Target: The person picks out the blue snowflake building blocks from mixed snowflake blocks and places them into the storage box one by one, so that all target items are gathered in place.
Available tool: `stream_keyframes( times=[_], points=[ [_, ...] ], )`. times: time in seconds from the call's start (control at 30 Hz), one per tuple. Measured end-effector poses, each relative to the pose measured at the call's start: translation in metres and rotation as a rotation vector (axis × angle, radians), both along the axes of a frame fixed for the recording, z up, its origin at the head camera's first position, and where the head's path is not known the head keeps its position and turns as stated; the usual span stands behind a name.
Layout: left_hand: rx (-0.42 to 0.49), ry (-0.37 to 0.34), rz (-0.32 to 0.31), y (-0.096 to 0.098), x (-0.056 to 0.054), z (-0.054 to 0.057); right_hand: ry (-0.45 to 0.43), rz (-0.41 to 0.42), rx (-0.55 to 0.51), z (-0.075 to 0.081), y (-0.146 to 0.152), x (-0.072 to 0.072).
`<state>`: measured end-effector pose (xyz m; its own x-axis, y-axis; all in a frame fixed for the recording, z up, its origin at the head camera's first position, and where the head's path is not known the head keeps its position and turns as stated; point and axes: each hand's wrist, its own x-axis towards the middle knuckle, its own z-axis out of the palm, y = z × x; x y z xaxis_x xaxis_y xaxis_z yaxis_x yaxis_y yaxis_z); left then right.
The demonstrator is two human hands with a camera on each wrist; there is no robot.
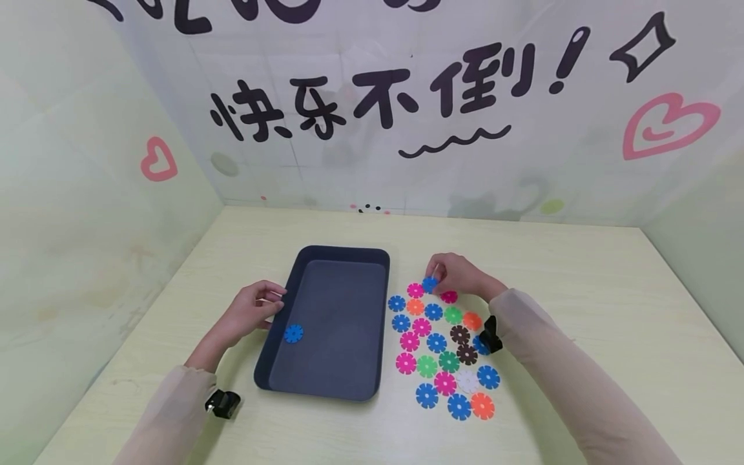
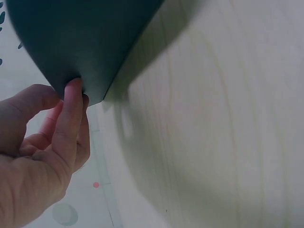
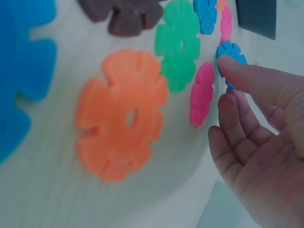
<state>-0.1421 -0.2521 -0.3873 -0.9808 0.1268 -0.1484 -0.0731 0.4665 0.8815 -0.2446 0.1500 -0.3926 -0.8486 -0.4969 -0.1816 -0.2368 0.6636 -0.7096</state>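
At the far end of the scattered discs, my right hand (image 1: 459,274) pinches a blue notched plastic disc (image 1: 429,285) between thumb and fingers. The right wrist view shows this blue disc (image 3: 231,59) under the thumb, with the other fingers loosely bent below. My left hand (image 1: 247,313) grips the left edge of a dark grey rectangular tray (image 1: 334,323). Up close in the left wrist view, the left fingertips (image 2: 72,88) lie against the outer wall of the tray (image 2: 90,42). One blue notched disc (image 1: 294,333) lies inside the tray, near its left wall.
Right of the tray lie several flat notched discs, among them pink (image 1: 409,341), orange (image 1: 482,405), green (image 1: 449,361), brown (image 1: 467,354) and white (image 1: 467,380) ones. A pale wooden table (image 1: 558,271) carries everything. Behind it stands a printed wall sheet (image 1: 360,168).
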Motion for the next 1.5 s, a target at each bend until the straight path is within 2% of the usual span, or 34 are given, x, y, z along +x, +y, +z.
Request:
stream_keyframes(
  times=[0.43,0.67,0.8,0.9,1.17,1.5],
  points=[
    [0.014,-0.002,0.010,0.003,0.000,0.002,0.043,0.066,-0.060,0.010,-0.007,0.005],
    [0.016,-0.003,0.011,0.003,0.000,0.002,0.093,0.140,-0.123,0.023,-0.018,0.010],
    [0.013,0.004,0.012,0.003,0.000,0.003,0.075,0.194,-0.182,0.031,-0.028,0.013],
    [0.008,0.009,0.013,0.004,0.000,0.003,0.054,0.224,-0.215,0.035,-0.038,0.014],
    [0.011,0.011,0.017,0.003,0.001,0.002,0.077,0.256,-0.205,0.043,-0.076,0.015],
    [0.018,0.014,0.013,0.001,0.001,-0.001,0.079,0.306,-0.239,0.045,-0.131,0.015]
  ],
)
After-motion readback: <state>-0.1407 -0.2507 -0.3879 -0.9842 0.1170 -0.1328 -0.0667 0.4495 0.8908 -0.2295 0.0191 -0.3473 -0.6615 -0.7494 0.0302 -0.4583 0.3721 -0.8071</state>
